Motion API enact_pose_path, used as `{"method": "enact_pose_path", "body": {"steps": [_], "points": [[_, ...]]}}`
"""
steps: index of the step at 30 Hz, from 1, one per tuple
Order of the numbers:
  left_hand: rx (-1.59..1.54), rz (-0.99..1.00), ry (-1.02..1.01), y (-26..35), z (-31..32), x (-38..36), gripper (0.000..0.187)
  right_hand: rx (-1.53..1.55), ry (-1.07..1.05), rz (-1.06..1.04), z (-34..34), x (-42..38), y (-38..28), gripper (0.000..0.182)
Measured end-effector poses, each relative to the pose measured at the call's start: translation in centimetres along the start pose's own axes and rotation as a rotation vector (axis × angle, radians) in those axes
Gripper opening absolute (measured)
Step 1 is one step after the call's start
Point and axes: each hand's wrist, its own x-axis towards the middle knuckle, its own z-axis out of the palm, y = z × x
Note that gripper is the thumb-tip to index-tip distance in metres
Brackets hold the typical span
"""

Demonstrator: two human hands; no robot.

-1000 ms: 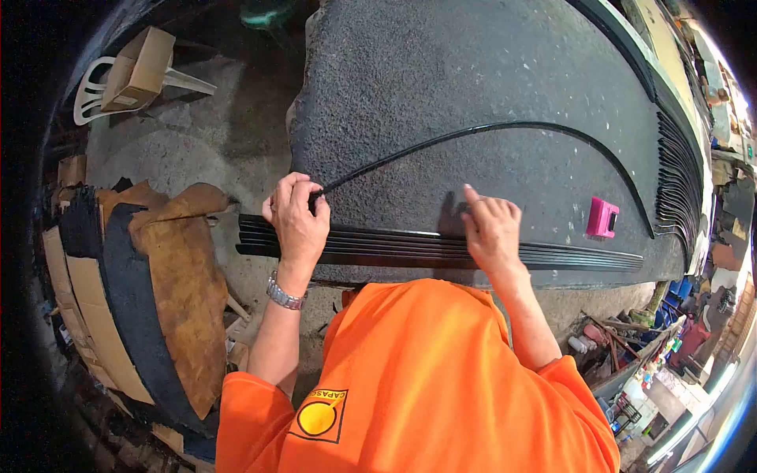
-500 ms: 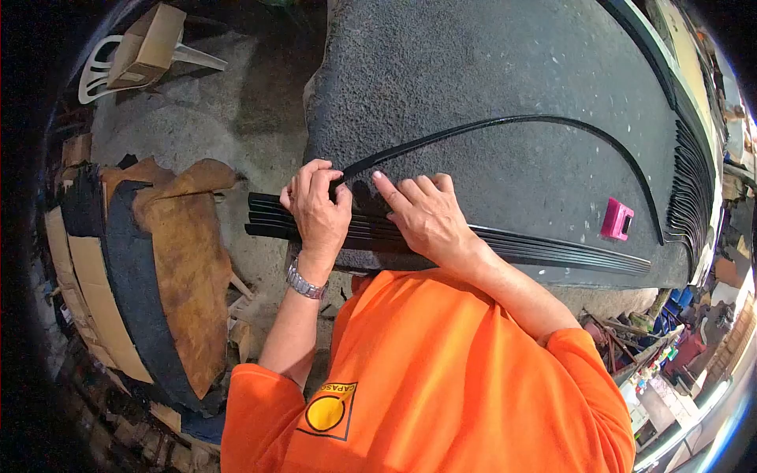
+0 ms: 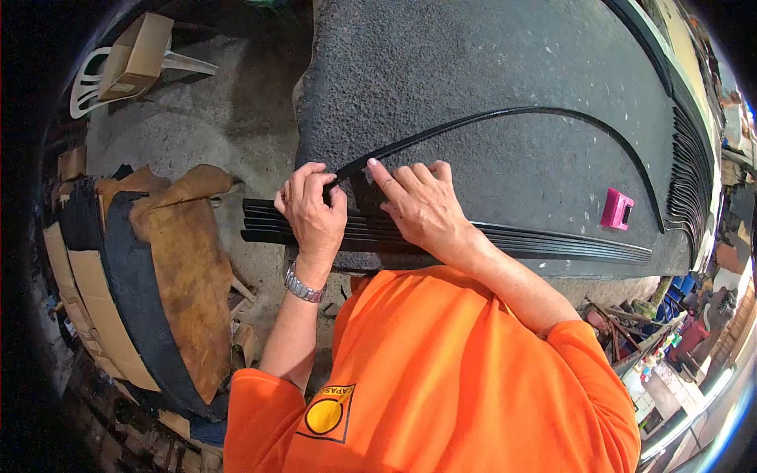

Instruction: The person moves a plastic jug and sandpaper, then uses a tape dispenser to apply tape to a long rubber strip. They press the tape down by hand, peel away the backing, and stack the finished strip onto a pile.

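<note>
A long black strap point(image 3: 542, 109), leather-like, arches across the dark, rough tabletop point(image 3: 473, 63). Its near end is pinched between the thumb and fingers of my left hand point(image 3: 311, 217), which wears a metal wristwatch point(image 3: 304, 287). The tip of that end is partly hidden by the fingers. My right hand point(image 3: 430, 209) is open, its index finger stretched out to the strap's edge close to the left hand, the other fingers loosely bent. Beneath both hands, several more black straps point(image 3: 552, 240) lie side by side along the table's near edge, their left ends jutting past it.
A pink box-like object point(image 3: 617, 210) with a dark window sits on the table at right. Beyond it, many black strips point(image 3: 684, 173) lie in a row. Brown hide point(image 3: 185, 276) and cardboard point(image 3: 110, 315) are piled at left. A carton point(image 3: 140, 59) rests on a white chair point(image 3: 85, 85).
The right index fingertip has shifted slightly left and up, onto the strap's edge. My left hand keeps its pinch. The whole view has shifted a little.
</note>
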Motion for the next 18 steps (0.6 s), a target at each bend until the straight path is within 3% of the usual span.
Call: {"method": "enact_pose_path", "body": {"steps": [11, 18], "points": [[0.003, 0.0, 0.009, 0.0, 0.2, 0.0, 0.022, -0.1, 0.015, 0.117, -1.9, -1.1, 3.1, 0.075], [0.01, 0.01, -0.007, 0.1, -0.1, 0.1, 0.021, 0.055, 0.038, -0.025, -0.3, -0.2, 0.1, 0.07]]}}
